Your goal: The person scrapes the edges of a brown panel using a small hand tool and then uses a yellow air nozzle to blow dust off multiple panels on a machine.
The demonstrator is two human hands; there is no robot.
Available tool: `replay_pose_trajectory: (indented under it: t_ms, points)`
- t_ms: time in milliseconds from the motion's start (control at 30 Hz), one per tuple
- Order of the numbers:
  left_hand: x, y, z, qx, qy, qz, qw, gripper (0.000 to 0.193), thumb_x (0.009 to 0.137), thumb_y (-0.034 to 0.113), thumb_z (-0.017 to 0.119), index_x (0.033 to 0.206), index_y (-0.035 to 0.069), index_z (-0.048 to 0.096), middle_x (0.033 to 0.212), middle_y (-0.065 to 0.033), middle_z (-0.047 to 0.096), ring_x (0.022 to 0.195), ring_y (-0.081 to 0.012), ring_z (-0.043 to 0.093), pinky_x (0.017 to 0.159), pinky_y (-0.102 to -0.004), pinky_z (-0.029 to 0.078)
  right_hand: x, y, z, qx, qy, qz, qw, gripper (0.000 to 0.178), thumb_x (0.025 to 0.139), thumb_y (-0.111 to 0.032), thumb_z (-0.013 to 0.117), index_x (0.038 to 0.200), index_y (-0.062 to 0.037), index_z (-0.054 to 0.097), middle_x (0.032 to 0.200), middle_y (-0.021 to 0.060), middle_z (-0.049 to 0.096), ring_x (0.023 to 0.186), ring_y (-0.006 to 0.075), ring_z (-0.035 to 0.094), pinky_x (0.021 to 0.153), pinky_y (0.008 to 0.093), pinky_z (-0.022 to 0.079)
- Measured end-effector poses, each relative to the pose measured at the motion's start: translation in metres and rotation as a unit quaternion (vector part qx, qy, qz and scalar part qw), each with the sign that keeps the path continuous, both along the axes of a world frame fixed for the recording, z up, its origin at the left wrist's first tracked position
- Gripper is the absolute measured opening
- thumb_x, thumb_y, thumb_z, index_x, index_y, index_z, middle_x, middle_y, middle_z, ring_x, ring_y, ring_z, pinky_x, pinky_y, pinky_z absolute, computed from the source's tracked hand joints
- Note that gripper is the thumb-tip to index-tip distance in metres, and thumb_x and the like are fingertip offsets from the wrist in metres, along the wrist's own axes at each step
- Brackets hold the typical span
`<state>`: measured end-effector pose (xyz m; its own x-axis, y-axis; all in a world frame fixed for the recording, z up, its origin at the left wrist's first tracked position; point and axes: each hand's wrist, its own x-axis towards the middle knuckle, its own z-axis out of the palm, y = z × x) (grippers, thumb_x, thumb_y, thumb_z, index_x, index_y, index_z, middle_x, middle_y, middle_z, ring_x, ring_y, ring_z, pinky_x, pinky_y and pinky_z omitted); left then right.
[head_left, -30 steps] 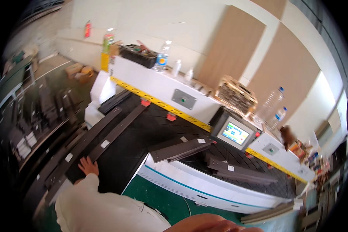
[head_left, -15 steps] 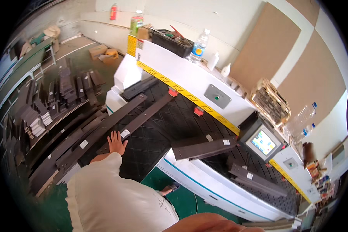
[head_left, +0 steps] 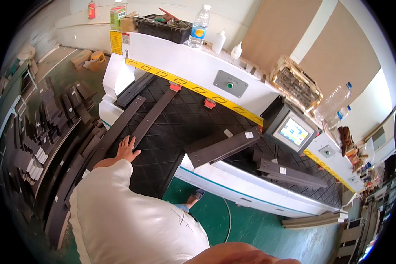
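My left hand [head_left: 126, 151] rests with its fingers spread on the near part of a dark brown plank [head_left: 150, 119]. The plank slants away over the black grooved bed, its far end at a red clamp [head_left: 175, 86] below the yellow strip. Beside it on the left, and nearly parallel, lies a longer dark plank [head_left: 119, 127] with small holes. My hand and sleeve hide the near end of the clamped plank. My right hand is out of sight.
A touchscreen [head_left: 293, 130] juts over the white machine's beam. More labelled planks [head_left: 224, 147] lie on the bed to the right. Stacked dark planks [head_left: 53, 110] stand at left. A tool tray [head_left: 163, 30] and bottles [head_left: 199, 26] sit atop the beam.
The view has swung right, so the machine appears further left and higher. My left hand has shifted right on the clamped plank, and the white label beside it no longer shows.
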<state>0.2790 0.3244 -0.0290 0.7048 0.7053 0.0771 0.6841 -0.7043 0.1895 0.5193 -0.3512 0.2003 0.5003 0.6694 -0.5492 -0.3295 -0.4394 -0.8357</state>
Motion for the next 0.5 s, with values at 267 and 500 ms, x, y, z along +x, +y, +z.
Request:
replay_pose_trajectory:
  t_ms: [267, 500]
  points:
    - [-0.010, 0.000, -0.011, 0.060, -0.092, 0.058, 0.992, 0.068, 0.100, 0.040, 0.068, 0.155, 0.005, 0.047, 0.151, -0.0230, 0.054, 0.143, -0.0394, 0.049, 0.119, -0.0501, 0.039, -0.027, -0.025, 0.067, -0.199, -0.008, 0.117, 0.973, 0.046, 0.086, -0.034, 0.089, 0.117, -0.0021, 0.077, 0.082, 0.0135, 0.075, 0.075, 0.0264, 0.072, 0.071, 0.0407, 0.056]
    - [0.000, 0.000, -0.007, 0.049, -0.064, 0.057, 0.995, 0.063, 0.103, 0.038, 0.065, 0.154, 0.005, 0.048, 0.152, -0.0209, 0.054, 0.143, -0.0377, 0.049, 0.119, -0.0485, 0.039, -0.042, 0.049, 0.029, -0.279, -0.384, -0.001, 0.880, 0.037, 0.086, -0.032, 0.087, 0.109, -0.0049, 0.079, 0.083, 0.0225, 0.073, 0.078, 0.0438, 0.071, 0.069, 0.0452, 0.056]
